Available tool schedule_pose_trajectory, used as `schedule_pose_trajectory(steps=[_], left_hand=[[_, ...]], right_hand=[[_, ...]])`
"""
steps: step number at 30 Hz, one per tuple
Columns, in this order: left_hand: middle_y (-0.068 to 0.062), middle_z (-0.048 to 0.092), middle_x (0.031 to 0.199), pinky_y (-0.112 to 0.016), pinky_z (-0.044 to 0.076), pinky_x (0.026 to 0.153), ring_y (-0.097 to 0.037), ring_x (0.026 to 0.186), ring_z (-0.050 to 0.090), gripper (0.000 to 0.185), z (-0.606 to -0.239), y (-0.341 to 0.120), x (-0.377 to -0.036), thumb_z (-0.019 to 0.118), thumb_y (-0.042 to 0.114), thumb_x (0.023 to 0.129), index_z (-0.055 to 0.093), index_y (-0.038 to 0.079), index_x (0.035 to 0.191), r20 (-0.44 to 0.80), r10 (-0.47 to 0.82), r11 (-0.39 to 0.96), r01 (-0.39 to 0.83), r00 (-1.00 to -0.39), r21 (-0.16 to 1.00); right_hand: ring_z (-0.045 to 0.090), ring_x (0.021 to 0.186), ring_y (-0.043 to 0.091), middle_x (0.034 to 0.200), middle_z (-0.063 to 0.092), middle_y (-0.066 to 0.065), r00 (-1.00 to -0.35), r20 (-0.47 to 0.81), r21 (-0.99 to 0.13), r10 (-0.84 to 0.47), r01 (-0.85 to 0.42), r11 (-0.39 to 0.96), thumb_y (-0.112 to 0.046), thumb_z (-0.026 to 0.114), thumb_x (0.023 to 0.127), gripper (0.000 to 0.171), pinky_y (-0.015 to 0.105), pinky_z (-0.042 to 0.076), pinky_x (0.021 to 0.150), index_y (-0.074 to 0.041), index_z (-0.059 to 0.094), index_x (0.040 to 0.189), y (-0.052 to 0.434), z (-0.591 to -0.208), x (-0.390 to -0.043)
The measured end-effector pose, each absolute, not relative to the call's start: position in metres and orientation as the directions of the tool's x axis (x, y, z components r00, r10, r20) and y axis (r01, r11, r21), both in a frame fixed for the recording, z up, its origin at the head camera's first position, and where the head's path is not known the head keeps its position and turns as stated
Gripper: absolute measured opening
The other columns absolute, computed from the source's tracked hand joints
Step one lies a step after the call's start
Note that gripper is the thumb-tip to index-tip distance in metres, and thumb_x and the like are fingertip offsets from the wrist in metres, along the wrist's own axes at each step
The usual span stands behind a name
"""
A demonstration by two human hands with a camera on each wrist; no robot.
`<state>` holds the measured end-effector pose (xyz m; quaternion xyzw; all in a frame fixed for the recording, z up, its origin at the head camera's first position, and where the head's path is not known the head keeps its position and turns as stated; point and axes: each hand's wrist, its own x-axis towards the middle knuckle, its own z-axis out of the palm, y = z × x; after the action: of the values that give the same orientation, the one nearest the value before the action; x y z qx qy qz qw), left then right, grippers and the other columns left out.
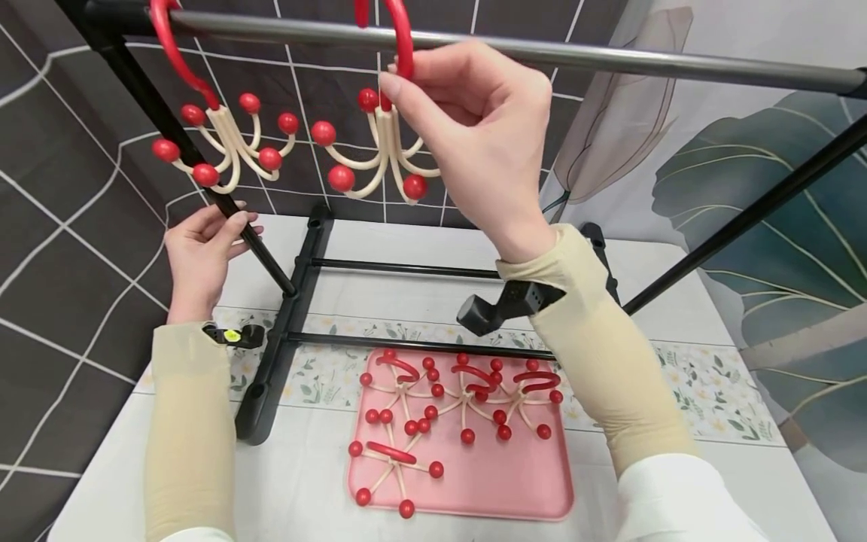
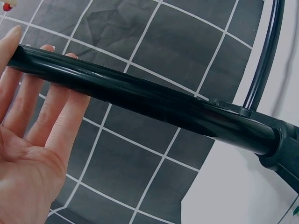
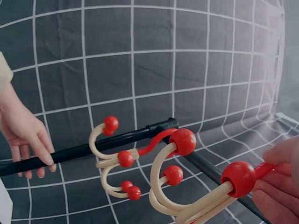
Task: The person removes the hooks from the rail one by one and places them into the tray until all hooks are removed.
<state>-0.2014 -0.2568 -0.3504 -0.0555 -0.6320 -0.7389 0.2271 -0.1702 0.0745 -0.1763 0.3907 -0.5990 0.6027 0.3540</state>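
Note:
My right hand point(image 1: 477, 124) pinches the red hook point(image 1: 404, 45) of a multi-armed hanger point(image 1: 386, 147) between thumb and fingers, just below the metal rail point(image 1: 609, 58). The hook's curve runs up past the rail, and its tip shows on the rail's far side. Cream arms ending in red balls spread beneath it. Farther left, a matching hanger point(image 1: 232, 139) hangs from the rail by its own red hook. My left hand point(image 1: 203, 252) holds the rack's black left post point(image 1: 264, 256), thumb on one side and fingers behind, as the left wrist view also shows point(image 2: 51, 102).
Below the rack, a pink tray point(image 1: 501, 489) carries several more hangers with red balls, grouped toward its back and left. Black crossbars point(image 1: 406, 269) join the rack's feet on the white table. Dark gridded cloth point(image 1: 61, 263) lines the back and left; a leaf-patterned curtain point(image 1: 779, 188) is at right.

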Motion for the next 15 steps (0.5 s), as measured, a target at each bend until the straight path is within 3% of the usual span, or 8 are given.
schedule_pose_trajectory(steps=[3, 15], left_hand=[[-0.012, 0.075, 0.095, -0.025, 0.060, 0.074, -0.020, 0.080, 0.076, 0.029, -0.350, -0.257, -0.201, 0.079, 0.004, 0.088, 0.073, -0.007, 0.114, 0.370, -0.267, -0.102, 0.408, -0.890, 0.908], [-0.012, 0.076, 0.095, -0.025, 0.060, 0.074, -0.019, 0.080, 0.076, 0.029, -0.350, -0.257, -0.200, 0.079, 0.003, 0.088, 0.073, -0.007, 0.115, 0.374, -0.264, -0.096, 0.410, -0.889, 0.907]], right_hand=[[0.075, 0.078, 0.023, 0.088, 0.076, 0.011, -0.436, 0.898, -0.438, -0.060, -0.898, -0.032, 0.004, 0.077, 0.088, 0.009, 0.041, 0.062, 0.075, 0.010, 0.074, 0.093, 0.077, -0.183, -0.166], [0.076, 0.080, 0.025, 0.094, 0.077, 0.009, -0.568, 0.810, -0.574, -0.147, -0.819, 0.007, 0.002, 0.080, 0.086, 0.013, 0.040, 0.062, 0.075, 0.008, 0.074, 0.096, 0.098, -0.214, -0.152]])
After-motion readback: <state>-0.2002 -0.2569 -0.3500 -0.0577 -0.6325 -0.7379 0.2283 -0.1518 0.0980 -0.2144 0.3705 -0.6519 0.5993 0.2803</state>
